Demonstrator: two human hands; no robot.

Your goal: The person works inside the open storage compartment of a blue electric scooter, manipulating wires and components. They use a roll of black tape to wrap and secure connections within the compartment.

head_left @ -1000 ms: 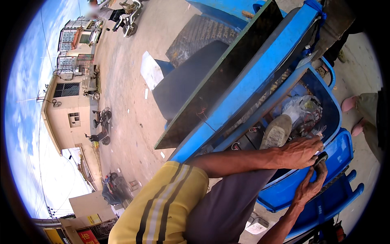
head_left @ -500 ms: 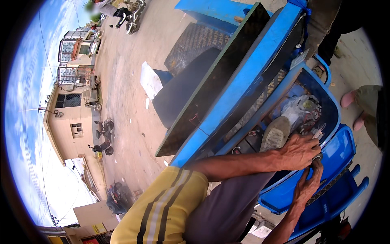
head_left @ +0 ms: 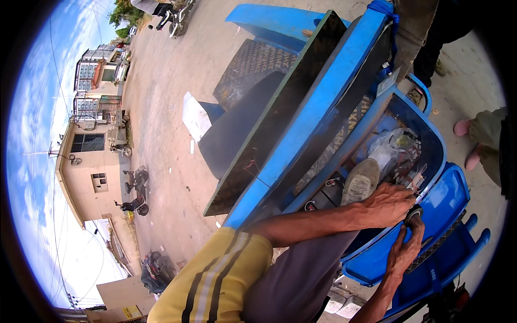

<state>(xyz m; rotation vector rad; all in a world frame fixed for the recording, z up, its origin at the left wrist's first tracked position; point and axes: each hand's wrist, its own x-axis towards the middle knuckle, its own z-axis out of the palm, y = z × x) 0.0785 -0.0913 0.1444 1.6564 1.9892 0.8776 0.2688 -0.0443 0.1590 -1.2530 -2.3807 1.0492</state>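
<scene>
My left hand [head_left: 390,203] is curled at the near edge of an open blue compartment [head_left: 440,148], beside a small pale wired item [head_left: 414,182]; what its fingers hold is hidden. Just below, my right hand [head_left: 405,242] grips a small dark round object [head_left: 413,214], close to my left fingertips. A worn shoe [head_left: 360,180] sits in the compartment with a crumpled plastic bag [head_left: 398,141] and wires. A raised blue lid [head_left: 436,199] lies beside both hands. My forearm crosses grey-purple and striped yellow clothing [head_left: 226,277].
A long blue panel [head_left: 312,134] and dark board [head_left: 239,180] run along the compartment's left, with grey sheets [head_left: 237,121] beyond. Another person's legs [head_left: 484,137] stand at right, dark-clothed legs [head_left: 428,59] at top. Parked scooters [head_left: 137,188] and buildings [head_left: 83,177] line the road.
The whole view has shifted slightly. Both hands stay together at the compartment's edge, with small movements of the fingers around the dark round object.
</scene>
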